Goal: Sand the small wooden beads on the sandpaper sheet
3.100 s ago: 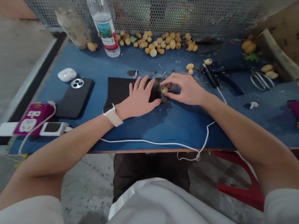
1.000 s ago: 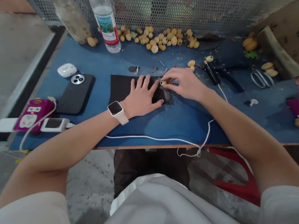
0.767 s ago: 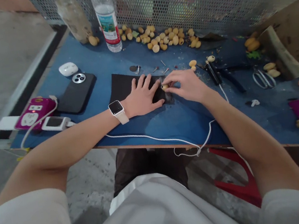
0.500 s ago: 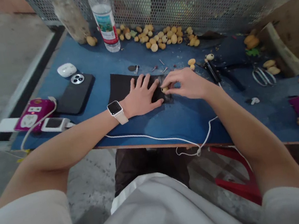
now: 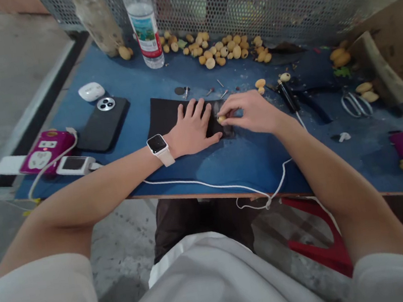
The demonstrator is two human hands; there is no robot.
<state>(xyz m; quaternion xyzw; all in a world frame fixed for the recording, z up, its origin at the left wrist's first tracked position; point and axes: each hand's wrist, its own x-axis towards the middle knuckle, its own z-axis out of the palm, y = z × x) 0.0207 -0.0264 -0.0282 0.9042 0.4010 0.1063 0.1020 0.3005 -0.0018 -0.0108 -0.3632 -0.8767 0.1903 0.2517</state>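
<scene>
A black sheet (image 5: pixel 163 116) lies on the blue table (image 5: pixel 203 165). My left hand (image 5: pixel 193 129) is spread flat on it with the fingers apart, pressing it down. My right hand (image 5: pixel 250 112) pinches a small yellowish nut-like piece (image 5: pixel 221 118) between thumb and fingers, at the worn, greyish right end of the sheet. The piece has a dark hole on its side. Whether it touches the sheet is hard to tell.
Behind are a water bottle (image 5: pixel 146 33) and a pile of yellow pieces (image 5: pixel 228 49). Phone (image 5: pixel 103 125) and purple power strip (image 5: pixel 47 150) lie left. Right are a black-handled tool (image 5: pixel 287 95), scissors (image 5: pixel 356 104) and a cardboard box (image 5: pixel 392 44). A white cable (image 5: pixel 206 185) crosses the front.
The camera view has shifted slightly. My left hand stays flat on the sheet, and the piece in my right hand looks slightly turned.
</scene>
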